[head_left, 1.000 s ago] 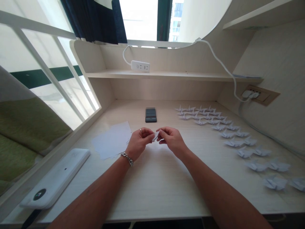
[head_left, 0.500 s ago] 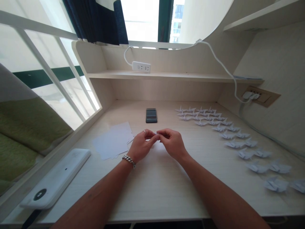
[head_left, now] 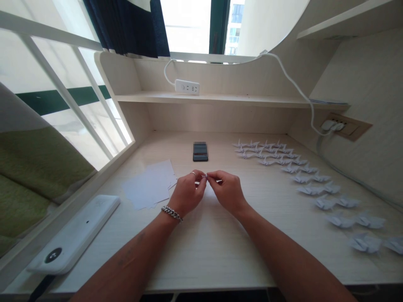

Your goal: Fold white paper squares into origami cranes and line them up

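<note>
My left hand [head_left: 189, 191] and my right hand [head_left: 227, 188] meet over the middle of the desk, fingertips pinched together. Between them they grip a small folded piece of white paper [head_left: 205, 176], mostly covered by the fingers. A ring and a chain bracelet are on my left hand and wrist. Just left of that hand lie flat white paper sheets [head_left: 147, 186], loosely stacked. On the right stand rows of several folded white paper cranes [head_left: 310, 190]. Beyond my fingertips sits a small dark phone-like device [head_left: 200, 152], its screen blurred.
A long white device [head_left: 75, 235] with a round dark dial and black strap lies at the left edge. A white power strip [head_left: 187, 87] rests on the back shelf [head_left: 220, 99]. Its cable runs to a wall socket [head_left: 348, 126] on the right. White railing bars border the left.
My fingertips have shifted slightly, and the left thumb has drawn back a little, showing more of the small paper. The cranes, sheets and device stay in place.
</note>
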